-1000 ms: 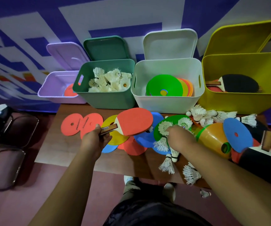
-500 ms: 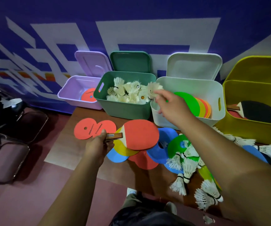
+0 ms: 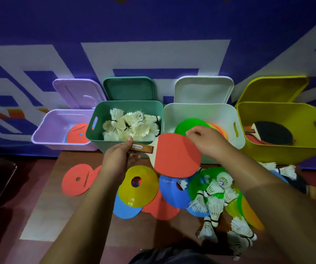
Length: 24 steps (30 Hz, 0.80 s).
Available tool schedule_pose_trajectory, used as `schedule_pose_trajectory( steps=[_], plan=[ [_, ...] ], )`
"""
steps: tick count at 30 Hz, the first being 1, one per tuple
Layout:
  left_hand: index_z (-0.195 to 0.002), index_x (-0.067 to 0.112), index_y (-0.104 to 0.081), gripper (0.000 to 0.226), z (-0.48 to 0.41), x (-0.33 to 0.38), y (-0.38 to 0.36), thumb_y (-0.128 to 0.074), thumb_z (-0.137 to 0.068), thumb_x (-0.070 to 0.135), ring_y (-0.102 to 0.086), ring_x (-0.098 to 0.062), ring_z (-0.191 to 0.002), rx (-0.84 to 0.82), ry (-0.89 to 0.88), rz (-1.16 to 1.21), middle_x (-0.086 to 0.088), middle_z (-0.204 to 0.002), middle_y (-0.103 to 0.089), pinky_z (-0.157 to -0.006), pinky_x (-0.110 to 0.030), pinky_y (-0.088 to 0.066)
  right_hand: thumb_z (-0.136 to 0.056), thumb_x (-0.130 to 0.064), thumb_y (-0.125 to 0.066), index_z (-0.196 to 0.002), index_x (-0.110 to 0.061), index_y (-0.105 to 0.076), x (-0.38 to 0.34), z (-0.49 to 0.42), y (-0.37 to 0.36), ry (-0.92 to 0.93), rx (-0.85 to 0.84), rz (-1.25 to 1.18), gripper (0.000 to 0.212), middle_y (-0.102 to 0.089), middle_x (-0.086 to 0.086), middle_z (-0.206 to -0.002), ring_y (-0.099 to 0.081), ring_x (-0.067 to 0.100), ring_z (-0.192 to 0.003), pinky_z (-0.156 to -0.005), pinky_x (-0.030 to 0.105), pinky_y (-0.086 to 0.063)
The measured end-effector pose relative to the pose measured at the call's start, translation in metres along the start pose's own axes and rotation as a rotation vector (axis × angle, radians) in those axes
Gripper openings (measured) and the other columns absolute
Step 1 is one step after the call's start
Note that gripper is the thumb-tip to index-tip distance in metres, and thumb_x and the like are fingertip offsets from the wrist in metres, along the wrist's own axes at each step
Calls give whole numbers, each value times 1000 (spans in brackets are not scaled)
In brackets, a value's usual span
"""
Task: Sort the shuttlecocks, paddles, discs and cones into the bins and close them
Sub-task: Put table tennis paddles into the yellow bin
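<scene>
L hand (image 3: pixel 120 158) grips handle of red paddle (image 3: pixel 176 155), held in front of green bin (image 3: pixel 100 141) w/ shuttlecocks (image 3: pixel 130 126). R hand (image 3: pixel 205 142) at paddle's top edge, fingers curled — can't tell if gripping.

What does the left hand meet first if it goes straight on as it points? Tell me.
Probably the green bin: the left hand, gripping the paddle by its handle, points at its front wall, thumb overlapping the rim. Depth is unclear.
</scene>
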<state>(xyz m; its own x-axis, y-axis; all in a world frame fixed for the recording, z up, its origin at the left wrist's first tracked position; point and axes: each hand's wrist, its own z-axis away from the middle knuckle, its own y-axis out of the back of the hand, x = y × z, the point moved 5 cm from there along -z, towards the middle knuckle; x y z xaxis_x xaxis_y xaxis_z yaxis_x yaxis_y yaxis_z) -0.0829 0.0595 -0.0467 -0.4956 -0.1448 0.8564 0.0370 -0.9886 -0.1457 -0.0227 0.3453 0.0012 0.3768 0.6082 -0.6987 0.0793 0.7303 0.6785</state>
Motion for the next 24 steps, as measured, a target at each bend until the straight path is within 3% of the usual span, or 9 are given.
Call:
schedule_pose_trajectory(
  steps=[6, 10, 13, 16, 18, 21, 24],
  plan=[
    [-106, 1, -73, 30, -31, 18, -75, -66, -103, 30, -74, -23, -75, -208, 49, 53, -14, -92, -75, -73, -27, -64, -103, -49, -58, -106, -24, -73, 40, 17, 51, -224, 211, -141, 29, -72, -3, -107, -67, 18, -98, -87, 38, -56],
    [-109, 0, -70, 28, -39, 17, -125, -69, -102, 27, -76, -20, -80, -275, 112, 97, -15, -98, -71, -73, -25, -63, -95, -60, -63, -110, -21, -74, 75, 40, 65, -412, 291, -577, 43, -76, 0, -111, -74, 24, -101, -79, 48, -66],
    [-106, 4, -69, 22, -35, 7, -168, -67, -103, 25, -76, -15, -82, -404, 142, 43, -11, -100, -71, -75, -25, -62, -82, -56, -69, -95, -18, -78, 98, 56, 80, -477, 462, -742, 41, -80, 10, -103, -76, 36, -100, -84, 56, -63],
    [-103, 5, -70, 13, -23, -7, -204, -66, -103, 18, -77, -13, -78, -471, 214, 85, -7, -91, -73, -70, -24, -62, -74, -45, -68, -90, -20, -79, 126, 76, 96, -517, 616, -808, 31, -78, 17, -99, -73, 38, -87, -67, 63, -56],
    [-101, 5, -71, 14, -16, -16, -228, -66, -103, 18, -77, -14, -81, -529, 246, 74, -8, -89, -75, -73, -24, -63, -76, -38, -71, -94, -25, -81, 147, 86, 107, -538, 681, -888, 24, -78, 18, -103, -73, 40, -87, -71, 69, -57],
    [-107, -1, -69, 18, -4, -31, -260, -62, -105, 15, -77, -19, -87, -594, 266, 56, -15, -97, -76, -79, -27, -64, -95, -17, -70, -103, -19, -74, 180, 90, 129, -515, 778, -1101, 8, -77, 15, -116, -77, 34, -100, -88, 57, -63],
    [-117, -7, -66, 22, 8, -46, -282, -56, -106, 9, -78, -23, -94, -594, 262, -7, -21, -112, -75, -80, -28, -64, -98, -16, -71, -121, -14, -69, 205, 88, 155, -505, 818, -1166, 23, -77, 11, -116, -76, 28, -103, -90, 50, -63]
  ],
)
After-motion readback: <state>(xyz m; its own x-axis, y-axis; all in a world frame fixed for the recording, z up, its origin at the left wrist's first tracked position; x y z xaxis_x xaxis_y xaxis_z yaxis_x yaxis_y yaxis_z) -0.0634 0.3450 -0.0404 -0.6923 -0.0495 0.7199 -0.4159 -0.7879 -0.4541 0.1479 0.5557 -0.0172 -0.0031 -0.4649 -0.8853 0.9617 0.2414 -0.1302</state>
